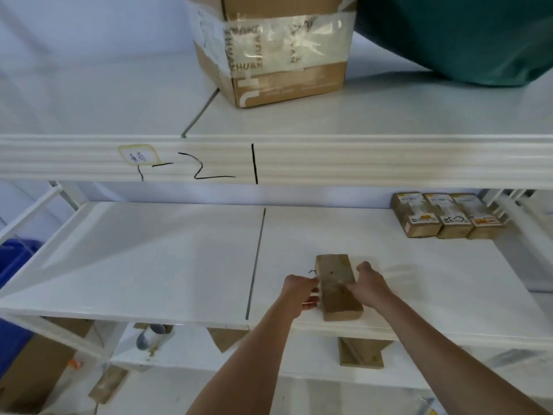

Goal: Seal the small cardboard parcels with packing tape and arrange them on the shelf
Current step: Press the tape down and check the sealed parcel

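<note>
A small brown cardboard parcel (336, 283) lies flat on the white middle shelf (179, 259), near its front edge. My left hand (300, 290) is at the parcel's left side, fingers curled against its edge. My right hand (369, 284) rests over the parcel's right side, fingers bent onto its top. Three small sealed parcels (446, 215) with labels stand side by side at the shelf's back right. No tape roll is in view.
A large taped cardboard box (278, 52) and a green bag (466, 37) sit on the upper shelf (269, 160). Below lie cardboard pieces (362, 351) and a grey roll (149, 335). A blue bin (15, 265) stands at left.
</note>
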A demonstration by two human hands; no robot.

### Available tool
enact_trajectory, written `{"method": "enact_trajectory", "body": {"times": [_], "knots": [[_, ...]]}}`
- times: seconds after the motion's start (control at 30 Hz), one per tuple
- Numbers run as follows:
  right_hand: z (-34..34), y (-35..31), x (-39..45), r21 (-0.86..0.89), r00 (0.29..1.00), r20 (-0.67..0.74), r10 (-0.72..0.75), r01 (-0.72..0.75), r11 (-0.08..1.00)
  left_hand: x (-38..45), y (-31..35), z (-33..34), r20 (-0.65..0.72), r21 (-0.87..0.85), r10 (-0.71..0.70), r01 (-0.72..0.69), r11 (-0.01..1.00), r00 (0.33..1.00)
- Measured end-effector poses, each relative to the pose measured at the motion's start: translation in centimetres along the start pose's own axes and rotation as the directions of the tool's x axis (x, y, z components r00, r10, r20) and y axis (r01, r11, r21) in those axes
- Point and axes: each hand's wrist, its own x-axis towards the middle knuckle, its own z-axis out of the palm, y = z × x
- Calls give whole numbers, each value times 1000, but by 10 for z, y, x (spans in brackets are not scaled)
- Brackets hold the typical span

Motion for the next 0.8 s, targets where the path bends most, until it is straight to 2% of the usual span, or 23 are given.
{"method": "enact_trajectory", "body": {"times": [0.23, 0.4, 0.53, 0.63, 0.8], "knots": [[-7, 6, 14, -40, 996, 86, 23, -20, 999, 4, 7, 16, -64, -3, -69, 69, 998, 996], [2, 13, 20, -30, 996, 85, -17, 20, 999, 6, 7, 18, -99, -42, -139, 135, 990, 985], [6, 20, 22, 42, 997, 69, -43, 40, 998, 6, 1, 17, -56, -214, -161, 146, 966, 985], [7, 26, 23, 108, 996, 78, -30, 21, 994, 3, -10, 21, -69, -347, -132, 101, 933, 989], [18, 37, 27, 214, 999, 51, -19, 8, 977, 4, -30, 32, -44, -547, -92, 54, 835, 995]]}}
